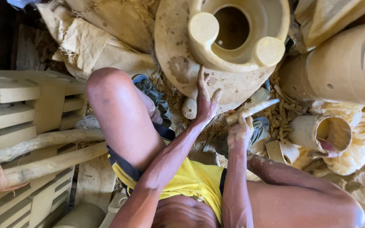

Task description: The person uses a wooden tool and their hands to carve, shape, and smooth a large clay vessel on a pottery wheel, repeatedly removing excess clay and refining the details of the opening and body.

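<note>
Right-hand fingers point(238, 126) around blade point(254, 108), beside clay piece point(216, 63).

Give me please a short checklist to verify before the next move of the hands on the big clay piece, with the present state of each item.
1. Left hand flat on the round clay base: ok.
2. Right hand closed on the scraping tool: ok.
3. Tool tip touching the clay: cannot tell.
4. Left fingers away from the tool: ok.
5. Ground under the piece free of clay scraps: not ok.
</note>
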